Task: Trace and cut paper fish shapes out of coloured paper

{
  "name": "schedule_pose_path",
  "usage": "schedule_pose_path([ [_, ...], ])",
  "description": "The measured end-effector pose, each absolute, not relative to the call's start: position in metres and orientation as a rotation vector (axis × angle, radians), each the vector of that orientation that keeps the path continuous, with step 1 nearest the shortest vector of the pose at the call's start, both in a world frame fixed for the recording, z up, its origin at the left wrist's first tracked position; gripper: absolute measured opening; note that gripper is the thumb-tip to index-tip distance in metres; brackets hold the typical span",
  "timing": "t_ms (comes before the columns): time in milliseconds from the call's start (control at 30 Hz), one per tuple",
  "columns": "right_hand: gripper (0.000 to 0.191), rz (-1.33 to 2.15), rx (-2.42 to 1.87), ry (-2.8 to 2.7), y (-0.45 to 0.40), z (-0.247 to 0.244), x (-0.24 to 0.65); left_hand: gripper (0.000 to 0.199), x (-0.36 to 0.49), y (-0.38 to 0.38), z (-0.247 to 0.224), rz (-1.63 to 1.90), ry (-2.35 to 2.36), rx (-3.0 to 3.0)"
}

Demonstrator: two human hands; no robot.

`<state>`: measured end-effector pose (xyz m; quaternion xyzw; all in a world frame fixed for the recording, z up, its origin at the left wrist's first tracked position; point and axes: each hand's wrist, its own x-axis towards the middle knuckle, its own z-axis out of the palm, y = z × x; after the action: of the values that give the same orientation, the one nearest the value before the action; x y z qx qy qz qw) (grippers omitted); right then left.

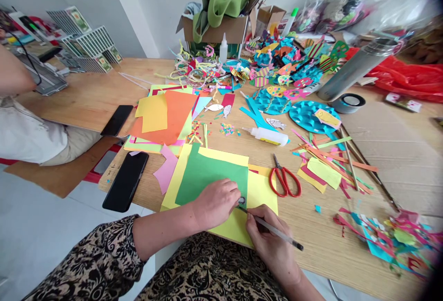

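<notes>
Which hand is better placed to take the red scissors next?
Right, probably. The right hand is nearer to the scissors, on its own side, though it holds a pen. The left hand is farther away, on the green paper.

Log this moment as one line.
left hand: on green paper sheet | right hand: holds slim grey pen, tip near left fingers | beside yellow paper: red-handled metal scissors

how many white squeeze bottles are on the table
2: one lies on its side beyond the red-handled scissors, the other stands upright before the cardboard box. The clutter may hide more.
</notes>
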<state>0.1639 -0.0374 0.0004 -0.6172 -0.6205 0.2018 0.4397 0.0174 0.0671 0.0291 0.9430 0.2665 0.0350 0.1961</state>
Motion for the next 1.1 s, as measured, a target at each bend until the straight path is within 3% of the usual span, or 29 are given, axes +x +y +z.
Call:
schedule_pose_path([
  [200, 0.009, 0.447, -1.499, -1.474, -0.042, 0.000, 0.165, 0.014, 0.017, 0.067, 0.029, 0.108, 0.747, 2.619],
  [333, 0.021, 0.385, -1.486, -1.436, -0.042, -0.001, 0.169, 0.013, 0.016, 0.065, 0.027, 0.149, 0.762, 2.616],
  [533, 0.026, 0.353, -1.424, -1.775, -0.027, -0.005, 0.181, 0.016, 0.012, 0.061, 0.024, 0.239, 0.797, 2.596],
  [867, 0.026, 0.283, -1.490, -1.907, -0.026, -0.006, 0.176, 0.010, -0.036, 0.046, 0.025, 0.826, 1.080, 2.272],
  [1100, 0.029, 0.284, -1.519, -1.942, -0.025, -0.007, 0.176, 0.015, -0.054, 0.026, 0.013, 0.928, 1.196, 2.425],
])
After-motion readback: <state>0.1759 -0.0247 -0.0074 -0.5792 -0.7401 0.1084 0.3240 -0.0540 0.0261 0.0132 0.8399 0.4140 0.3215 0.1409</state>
